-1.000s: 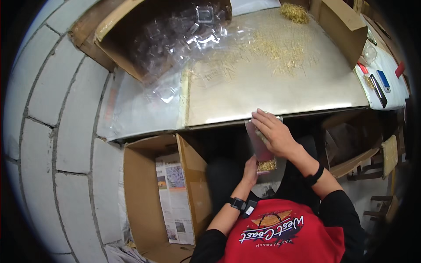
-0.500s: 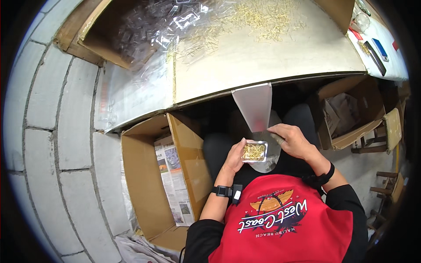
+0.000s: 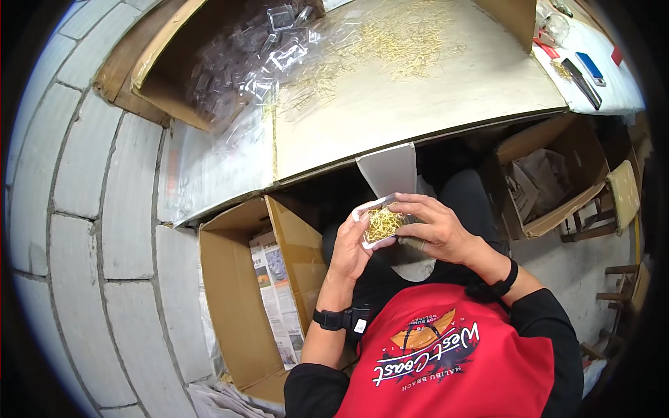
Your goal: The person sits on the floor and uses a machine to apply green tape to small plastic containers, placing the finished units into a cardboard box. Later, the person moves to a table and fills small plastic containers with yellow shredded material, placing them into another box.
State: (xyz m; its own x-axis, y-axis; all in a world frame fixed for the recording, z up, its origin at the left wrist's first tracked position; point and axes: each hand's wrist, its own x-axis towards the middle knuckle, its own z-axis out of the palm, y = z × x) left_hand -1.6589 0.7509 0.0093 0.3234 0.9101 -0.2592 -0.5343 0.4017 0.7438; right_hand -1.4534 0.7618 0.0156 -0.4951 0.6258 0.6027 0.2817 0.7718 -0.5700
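Note:
Above my lap, a small clear plastic box (image 3: 378,244) full of thin gold-coloured metal pieces (image 3: 383,224) sits tilted in my left hand (image 3: 350,251). My left thumb and fingers are closed about its left side. My right hand (image 3: 444,230) meets the box from the right, its fingers bent over the right edge and against the gold pieces. Part of that edge is hidden behind those fingers. Just beyond the hands, a white chute-like piece (image 3: 390,169) hangs from the table edge.
On the table (image 3: 334,143) lie loose gold-coloured pieces (image 3: 411,45) and a heap of clear plastic boxes (image 3: 261,76). An open carton (image 3: 230,299) lined with newspaper stands at left, another carton (image 3: 578,143) at right by a stool (image 3: 622,195). A blue object (image 3: 590,69) lies far right.
My right hand has moved from near the chute onto the plastic box. The box has shifted slightly left and up and now tilts. The whole view has shifted a little.

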